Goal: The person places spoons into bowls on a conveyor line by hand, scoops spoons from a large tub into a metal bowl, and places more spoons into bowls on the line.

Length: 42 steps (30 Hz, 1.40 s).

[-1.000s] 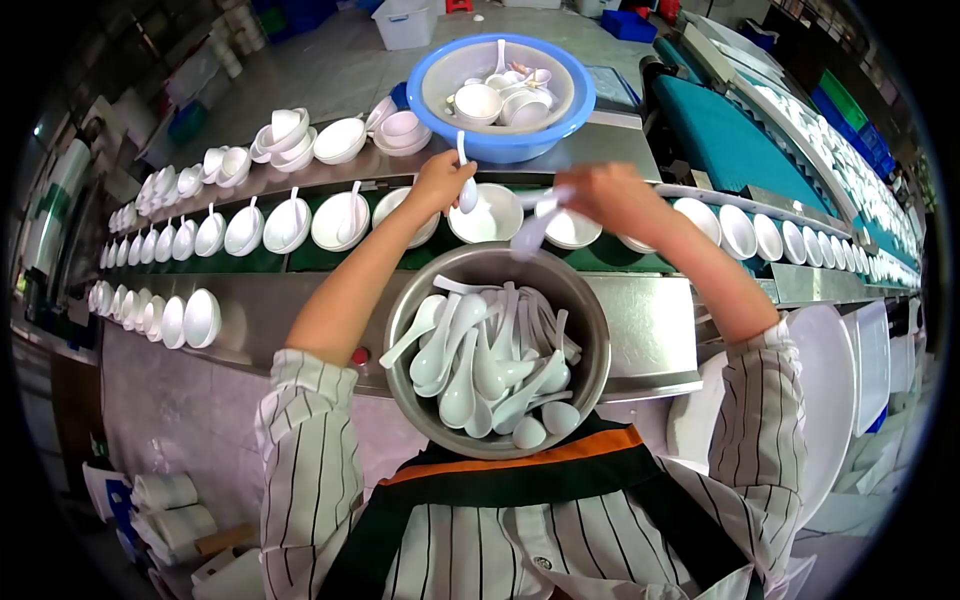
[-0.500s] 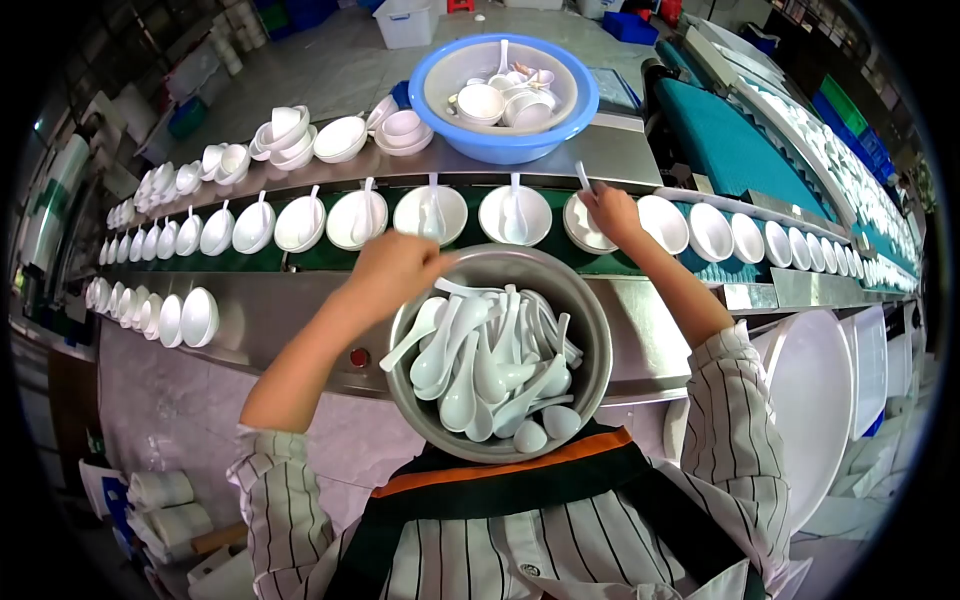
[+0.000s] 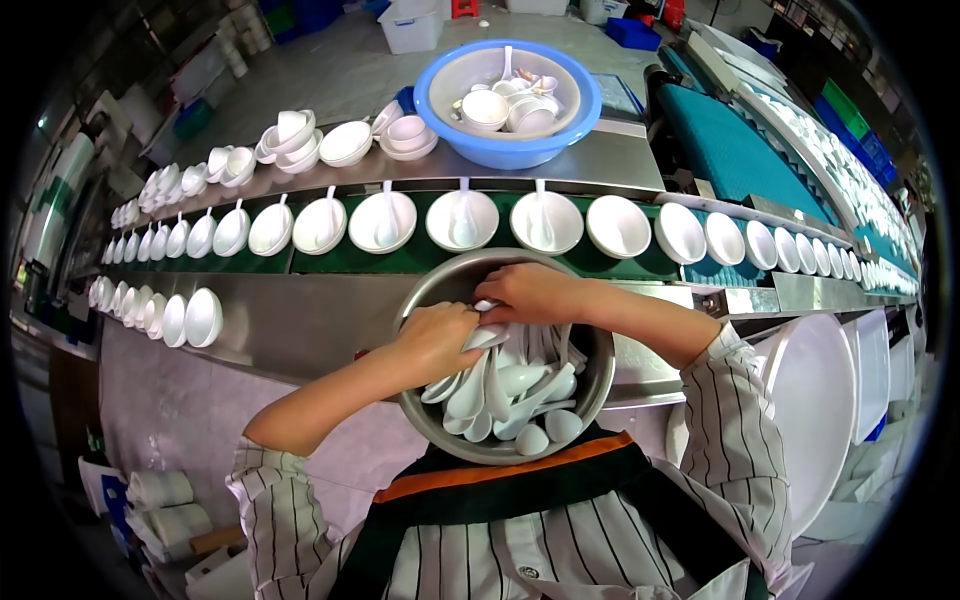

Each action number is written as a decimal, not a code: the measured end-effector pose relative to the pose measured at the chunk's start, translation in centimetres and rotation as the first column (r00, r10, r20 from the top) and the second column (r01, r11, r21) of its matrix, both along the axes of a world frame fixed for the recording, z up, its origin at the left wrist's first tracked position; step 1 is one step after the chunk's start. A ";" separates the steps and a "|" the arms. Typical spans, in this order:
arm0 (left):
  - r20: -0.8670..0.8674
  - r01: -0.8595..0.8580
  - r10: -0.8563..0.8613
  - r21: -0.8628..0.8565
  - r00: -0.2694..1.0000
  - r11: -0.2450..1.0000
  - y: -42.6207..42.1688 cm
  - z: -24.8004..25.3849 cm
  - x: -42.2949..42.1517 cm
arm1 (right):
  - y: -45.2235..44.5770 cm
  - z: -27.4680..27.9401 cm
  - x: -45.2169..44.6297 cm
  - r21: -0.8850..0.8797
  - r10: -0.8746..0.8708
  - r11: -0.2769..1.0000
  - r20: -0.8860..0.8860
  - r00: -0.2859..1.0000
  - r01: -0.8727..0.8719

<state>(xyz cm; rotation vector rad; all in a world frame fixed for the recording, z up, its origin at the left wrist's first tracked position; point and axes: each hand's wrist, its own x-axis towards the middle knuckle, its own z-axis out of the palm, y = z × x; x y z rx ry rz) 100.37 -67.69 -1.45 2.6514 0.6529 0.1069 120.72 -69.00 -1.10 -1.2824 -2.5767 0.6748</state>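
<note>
Fingers (image 3: 492,290) curled over spoons (image 3: 518,380), left hand (image 3: 438,338) just beside right hand (image 3: 530,292)

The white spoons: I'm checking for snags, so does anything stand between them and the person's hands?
Nothing visible does: the left hand and right hand are at the white spoons inside the open metal basin.

This is a factory hall, because many white bowls (image 3: 618,228) stand along a green conveyor (image 3: 330,264), with a teal conveyor (image 3: 730,155) at far right.
</note>
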 end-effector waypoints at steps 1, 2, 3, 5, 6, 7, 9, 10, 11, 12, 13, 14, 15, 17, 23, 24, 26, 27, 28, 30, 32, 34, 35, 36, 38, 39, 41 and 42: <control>0.047 0.007 -0.007 0.000 0.999 1.000 0.1 -0.1 -0.5 | 0.0 0.7 0.2 -0.068 0.006 0.998 -0.003 1.000 -0.006; 0.159 0.020 -0.022 0.015 0.987 1.000 0.2 0.0 -0.5 | 0.0 0.9 0.5 -0.048 0.005 0.999 -0.089 0.996 -0.009; 0.135 0.017 -0.013 -0.026 0.991 1.000 0.3 0.4 -0.7 | -0.3 1.4 1.1 -0.032 -0.049 0.999 -0.167 0.985 0.044; 0.087 0.002 0.008 -0.111 0.996 0.994 0.8 1.8 -0.7 | -0.7 2.9 2.3 -0.016 -0.146 0.989 -0.319 0.936 0.149; 0.133 0.004 0.016 -0.151 0.991 0.989 1.0 2.1 -0.7 | -0.2 2.8 3.3 -0.019 -0.253 0.963 -0.398 0.882 0.268; 0.143 0.008 0.018 -0.179 0.990 0.984 1.4 2.4 -0.7 | 0.6 2.5 4.5 -0.032 -0.354 0.922 -0.471 0.808 0.385; 0.147 0.002 0.030 -0.214 0.989 0.977 1.9 2.8 -0.4 | 2.9 2.4 7.4 0.087 -0.448 0.817 -0.526 0.723 0.569; 0.170 -0.008 0.055 -0.262 0.984 0.965 2.1 3.0 -0.2 | 4.2 1.9 8.9 0.109 -0.517 0.759 -0.499 0.695 0.642; 0.216 -0.001 0.061 -0.265 0.975 0.964 2.5 2.6 0.1 | 5.3 0.9 10.4 0.137 -0.582 0.693 -0.472 0.662 0.707; 0.217 0.005 0.066 -0.311 0.974 0.950 2.7 2.9 0.4 | 6.2 -0.6 11.8 0.100 -0.675 0.671 -0.327 0.661 0.735; 0.221 0.009 0.074 -0.353 0.972 0.936 2.9 3.4 0.8 | 7.0 -2.7 13.4 0.072 -0.745 0.643 -0.172 0.644 0.763; 0.237 0.023 0.103 -0.476 0.966 0.879 3.2 3.6 1.1 | 8.3 -6.1 15.4 -0.028 -0.737 0.673 -0.110 0.667 0.739; 0.249 0.038 0.137 -0.591 0.959 0.806 3.4 3.7 1.3 | 7.0 -5.3 14.5 0.023 -0.767 0.637 -0.074 0.637 0.770; 0.240 0.042 0.182 -0.704 0.954 0.709 4.3 3.4 1.7 | 6.1 -5.0 13.7 0.222 -0.774 0.584 -0.138 0.618 0.781; 0.093 -0.015 0.114 -0.708 0.989 0.706 6.1 3.9 3.9 | 0.5 5.0 4.0 -0.305 -0.368 0.926 -0.588 0.720 0.224; 0.085 -0.028 0.126 -0.715 0.988 0.699 6.2 3.7 4.4 | 0.4 5.0 3.7 -0.052 -0.232 0.970 -0.507 0.830 0.239; 0.071 -0.012 0.063 -0.560 0.995 0.829 6.3 4.7 4.7 | 0.3 5.1 3.9 0.168 -0.171 0.951 -0.417 0.893 0.260; 0.063 -0.001 0.035 -0.473 0.997 0.881 6.4 5.0 4.7 | 0.1 5.0 4.6 0.060 -0.261 0.944 -0.474 0.841 0.326; 0.045 -0.055 0.100 -0.582 0.994 0.811 6.7 4.5 4.2 | 0.0 4.9 5.5 -0.001 -0.355 0.914 -0.489 0.797 0.407; 0.060 -0.080 0.177 -0.723 0.982 0.686 6.2 5.4 3.0 | 0.2 3.1 8.8 -0.115 -0.520 0.821 -0.554 0.650 0.559; 0.001 -0.177 0.234 -0.647 0.972 0.741 6.2 4.7 2.2 | 1.2 -0.5 12.2 -0.198 -0.640 0.701 -0.598 0.482 0.685; 0.071 -0.112 0.131 -0.227 0.989 0.967 6.3 1.2 1.6 | 2.0 -4.3 14.6 -0.258 -0.736 0.566 -0.586 0.339 0.783; -0.123 -0.088 0.087 -0.002 0.989 0.996 5.2 1.8 2.0 | 2.6 -7.0 15.9 -0.249 -0.734 0.599 -0.550 0.398 0.761; -0.235 -0.065 0.069 0.022 0.970 0.998 4.2 1.9 2.5 | 2.4 -6.6 15.2 -0.376 -0.802 0.554 -0.480 0.355 0.743; -0.302 -0.020 0.019 -0.001 0.953 1.000 3.8 1.7 2.6 | 1.4 -4.8 12.3 -0.410 -0.850 0.512 -0.366 0.378 0.755; -0.258 0.005 -0.017 -0.047 0.966 0.999 4.2 1.0 2.6 | 0.7 -2.9 10.5 -0.324 -0.841 0.529 -0.325 0.432 0.785; -0.218 0.039 -0.057 -0.089 0.974 0.995 4.1 0.5 2.3 | -0.4 0.7 7.5 -0.218 -0.761 0.643 -0.291 0.580 0.734; -0.221 0.047 -0.065 -0.084 0.973 0.995 3.7 0.4 2.3 | -1.1 3.0 5.6 -0.251 -0.728 0.684 -0.285 0.623 0.685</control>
